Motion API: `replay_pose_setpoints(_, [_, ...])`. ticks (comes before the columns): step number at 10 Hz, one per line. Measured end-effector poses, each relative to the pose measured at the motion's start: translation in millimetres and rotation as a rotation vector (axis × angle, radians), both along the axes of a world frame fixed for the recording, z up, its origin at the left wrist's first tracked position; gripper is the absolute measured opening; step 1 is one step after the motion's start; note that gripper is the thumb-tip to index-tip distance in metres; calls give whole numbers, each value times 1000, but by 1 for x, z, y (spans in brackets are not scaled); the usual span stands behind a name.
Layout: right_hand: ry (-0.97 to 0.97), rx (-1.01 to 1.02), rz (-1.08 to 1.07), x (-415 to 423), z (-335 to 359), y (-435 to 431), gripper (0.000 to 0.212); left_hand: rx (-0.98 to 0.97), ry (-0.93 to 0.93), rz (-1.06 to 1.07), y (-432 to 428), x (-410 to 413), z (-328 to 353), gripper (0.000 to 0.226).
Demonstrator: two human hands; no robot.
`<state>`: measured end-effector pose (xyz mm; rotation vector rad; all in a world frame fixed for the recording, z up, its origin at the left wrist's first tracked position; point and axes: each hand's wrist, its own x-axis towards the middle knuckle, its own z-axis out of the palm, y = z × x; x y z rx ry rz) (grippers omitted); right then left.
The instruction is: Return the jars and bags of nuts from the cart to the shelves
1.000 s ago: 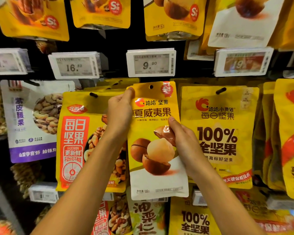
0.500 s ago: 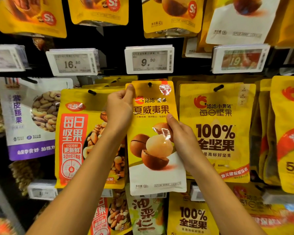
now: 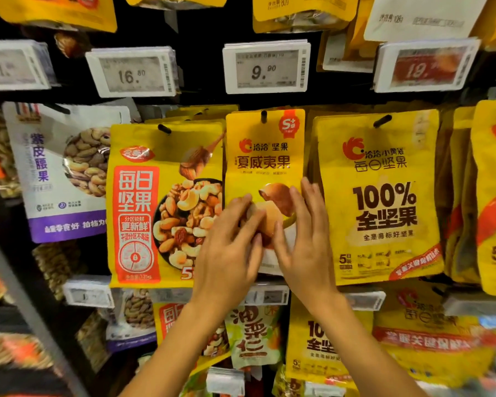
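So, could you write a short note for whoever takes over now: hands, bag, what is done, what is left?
Left hand: open, fingers flat on the lower front of the macadamia bag.
Right hand: open, fingers flat on the same bag.
Bag: hangs on its peg under the 9.90 price tag, between the mixed-nut bag and the 100% nut bag.
Done: this bag is hung.
Left: lift both hands off; the cart is out of view, so what remains there cannot be told.
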<state>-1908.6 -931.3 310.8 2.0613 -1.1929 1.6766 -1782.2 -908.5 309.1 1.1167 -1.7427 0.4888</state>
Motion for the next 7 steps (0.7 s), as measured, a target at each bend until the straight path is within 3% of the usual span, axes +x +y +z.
replay_pose_setpoints(1, [159,-70,-42,-4,-14,0,47,29,-147,42,-3,6,-6,45])
replay_pose_setpoints(3, [229,82,-153,-1,-7,1,43,56,-304,91,-11,7,2,47])
replay_pose_setpoints(4, [258,123,-153,-2,-1,4,45,88,-242,45,-9,8,9,44])
replay_pose_setpoints(5, [173,183,-82,-6,3,24,38,155,31,-129,11,16,18,30])
replay_pose_setpoints(7, [27,289,-77,-34,4,81,28,292,383,-82,66,54,17,21])
